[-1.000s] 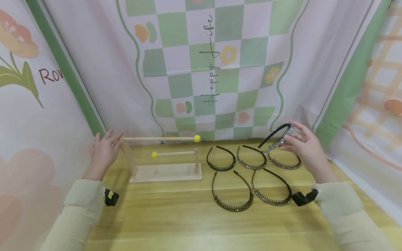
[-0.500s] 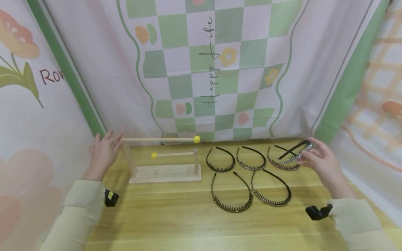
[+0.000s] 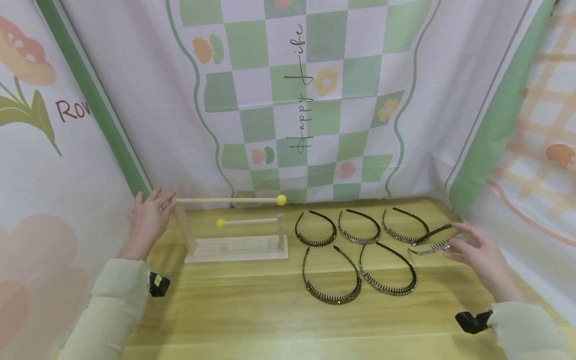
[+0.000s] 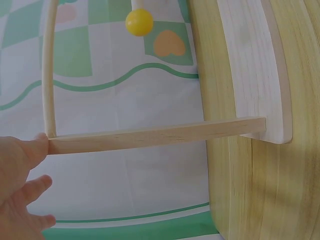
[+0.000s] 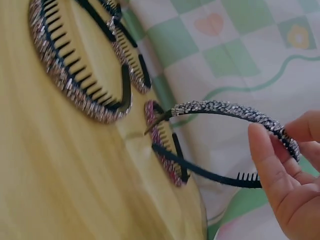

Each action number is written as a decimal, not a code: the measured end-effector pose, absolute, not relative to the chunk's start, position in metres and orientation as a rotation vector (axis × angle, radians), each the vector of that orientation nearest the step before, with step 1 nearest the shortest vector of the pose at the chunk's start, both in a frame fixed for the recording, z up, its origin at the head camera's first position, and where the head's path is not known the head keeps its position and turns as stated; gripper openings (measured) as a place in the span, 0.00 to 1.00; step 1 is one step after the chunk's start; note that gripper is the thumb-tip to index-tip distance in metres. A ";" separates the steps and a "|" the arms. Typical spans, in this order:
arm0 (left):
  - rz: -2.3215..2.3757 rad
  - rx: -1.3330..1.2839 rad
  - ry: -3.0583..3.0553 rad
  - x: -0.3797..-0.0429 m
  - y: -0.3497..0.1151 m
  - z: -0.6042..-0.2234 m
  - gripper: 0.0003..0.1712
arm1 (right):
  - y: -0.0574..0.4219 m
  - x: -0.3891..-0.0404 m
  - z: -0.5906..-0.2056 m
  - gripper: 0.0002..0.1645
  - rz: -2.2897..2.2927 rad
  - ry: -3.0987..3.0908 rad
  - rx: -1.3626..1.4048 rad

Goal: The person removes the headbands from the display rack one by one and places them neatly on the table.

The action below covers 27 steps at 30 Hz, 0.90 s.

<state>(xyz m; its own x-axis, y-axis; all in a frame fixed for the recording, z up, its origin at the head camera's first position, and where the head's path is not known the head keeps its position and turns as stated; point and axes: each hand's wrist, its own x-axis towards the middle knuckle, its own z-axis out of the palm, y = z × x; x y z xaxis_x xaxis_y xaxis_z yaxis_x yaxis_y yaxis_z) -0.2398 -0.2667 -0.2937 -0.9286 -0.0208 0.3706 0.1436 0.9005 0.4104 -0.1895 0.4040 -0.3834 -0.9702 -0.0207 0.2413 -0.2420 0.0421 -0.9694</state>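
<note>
My left hand (image 3: 150, 217) pinches the top of the tall post of a wooden display stand (image 3: 236, 248), its other fingers spread; the left wrist view shows a fingertip on the post (image 4: 150, 139). The stand has two horizontal rods with yellow end balls. At the table's right side, my right hand (image 3: 479, 255) holds a silver glittery toothed headband (image 5: 220, 106) between thumb and fingers, its open ends toward the left. In the head view, those ends lie beside the rear-right headband (image 3: 407, 239); whether they touch the table is unclear.
Several dark toothed headbands lie in two rows right of the stand, including a front-left one (image 3: 335, 300) and a front-right one (image 3: 391, 290). A patterned cloth (image 3: 252, 85) hangs behind the wooden table (image 3: 252, 320).
My right hand has carried the silver headband rightward and down, from above the rear row to low beside its right end. My left hand has stayed at the stand's post.
</note>
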 end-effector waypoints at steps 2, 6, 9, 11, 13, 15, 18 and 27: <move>-0.623 -0.090 -2.695 -0.239 -0.267 -0.294 0.23 | 0.409 -0.186 -0.387 0.27 1.982 -2.213 0.268; -0.617 -0.092 -2.697 -0.239 -0.267 -0.294 0.23 | 0.418 -0.180 -0.391 0.24 1.732 -2.491 0.131; -0.616 -0.096 -2.694 -0.239 -0.267 -0.294 0.23 | 0.425 -0.178 -0.393 0.15 1.680 -2.659 0.041; -0.613 -0.097 -2.690 -0.238 -0.267 -0.294 0.23 | 0.429 -0.178 -0.395 0.08 1.693 -2.750 0.015; -0.611 -0.101 -2.688 -0.238 -0.268 -0.294 0.23 | 0.432 -0.178 -0.396 0.14 1.712 -2.838 0.031; -0.608 -0.103 -2.687 -0.238 -0.268 -0.294 0.23 | 0.434 -0.177 -0.398 0.24 1.731 -2.916 0.052; -0.600 -0.106 -2.689 -0.239 -0.268 -0.294 0.23 | 0.435 -0.176 -0.402 0.25 1.783 -2.979 0.055; -0.591 -0.108 -2.697 -0.239 -0.267 -0.293 0.23 | 0.429 -0.174 -0.413 0.15 1.889 -3.009 0.087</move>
<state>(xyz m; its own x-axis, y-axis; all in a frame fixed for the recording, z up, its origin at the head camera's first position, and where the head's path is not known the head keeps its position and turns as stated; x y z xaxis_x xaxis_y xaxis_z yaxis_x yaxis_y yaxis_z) -0.2390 -0.2675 -0.2933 -0.9264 -0.0055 0.3764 0.1524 0.9087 0.3886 -0.1738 0.4285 -0.4125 -0.9149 -0.2528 -0.3146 0.1735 0.4575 -0.8721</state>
